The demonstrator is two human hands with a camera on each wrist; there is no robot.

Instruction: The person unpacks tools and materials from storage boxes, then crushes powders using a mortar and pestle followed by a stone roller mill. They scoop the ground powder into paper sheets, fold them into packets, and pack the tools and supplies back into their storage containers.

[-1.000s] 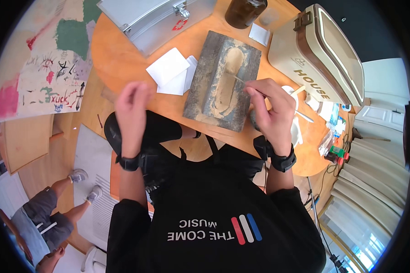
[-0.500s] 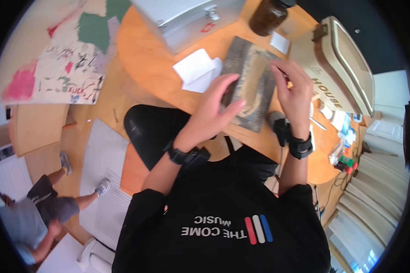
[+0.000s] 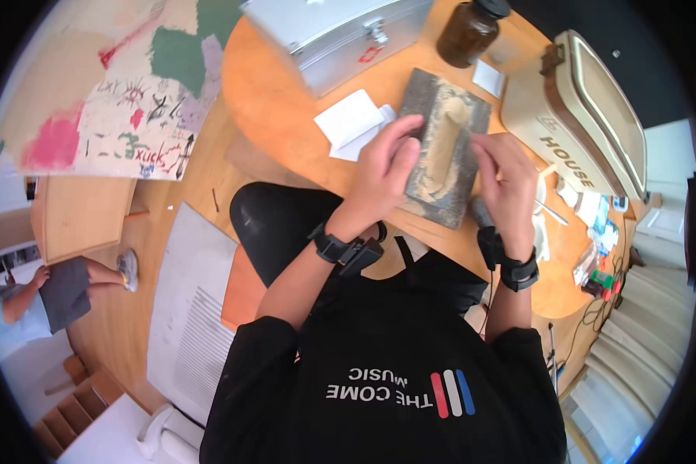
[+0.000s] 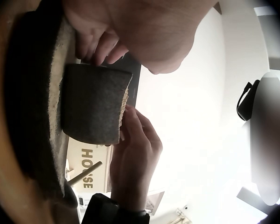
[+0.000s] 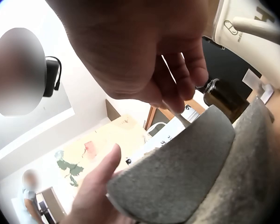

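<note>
Orange wood makes the counter (image 3: 267,108), whose edge is curved. In the head view I put the grey block (image 3: 419,97) at the centre of my clock: it lies on the counter, with pale powder (image 3: 438,158) in its long hollow. The silver case (image 3: 356,50) stands between ten and eleven o'clock, and the white papers (image 3: 348,120) lie at half past nine. The brown jar (image 3: 465,37) is just after twelve, the white square (image 3: 487,79) at one, the cream box (image 3: 537,116) marked HOUSE near three.

At half past eight I see the left grip (image 3: 384,170) released, its thumb parted from the fingers; whether it touches the block, I cannot tell. At half past three the right grip (image 3: 509,174) pinches a thin pale stick (image 5: 182,121), whose lower end hides behind the block's rim.

Farther in the room, a painted panel (image 3: 124,97) is toward nine, another person (image 3: 63,290) in dark shorts past eight, and a pale curtain (image 3: 638,332) between four and five.
</note>
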